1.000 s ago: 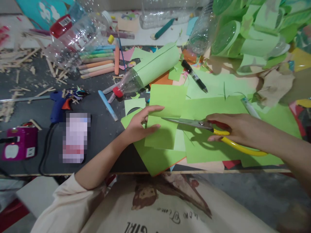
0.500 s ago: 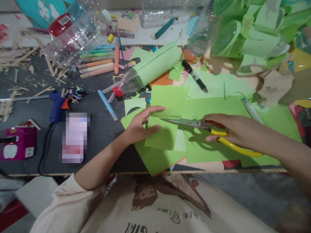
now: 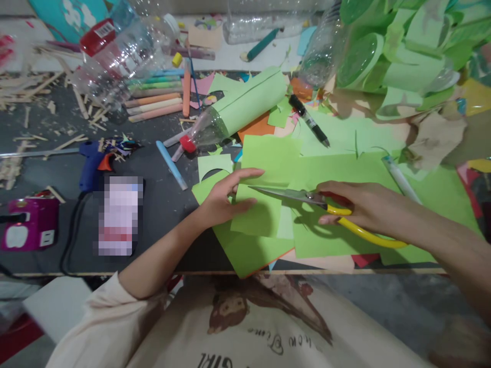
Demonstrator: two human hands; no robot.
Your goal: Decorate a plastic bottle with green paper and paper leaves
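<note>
My left hand (image 3: 226, 201) holds a light green sheet of paper (image 3: 257, 217) at its left side, with the thumb on top and the index finger stretched along the far side. In my right hand (image 3: 349, 202) is a pair of scissors (image 3: 314, 197) with yellow handles. Their blades look nearly closed and point left across the sheet, tips close to the left fingers. A slit runs through the paper along the blades. Beneath lie larger green sheets (image 3: 333, 240). Some fingers of both hands are hidden.
Beyond the hands lie a green-wrapped bottle (image 3: 245, 105) and a black marker (image 3: 309, 121). To the left are a blue glue gun (image 3: 90, 166), a phone (image 3: 118, 214) and a purple box (image 3: 32, 225). Clear bottles (image 3: 134, 51) stand behind. The table edge (image 3: 153, 274) runs near my body.
The scissors and my right hand have shifted slightly left along the paper. My left hand keeps its hold on the sheet, and the view has moved a little.
</note>
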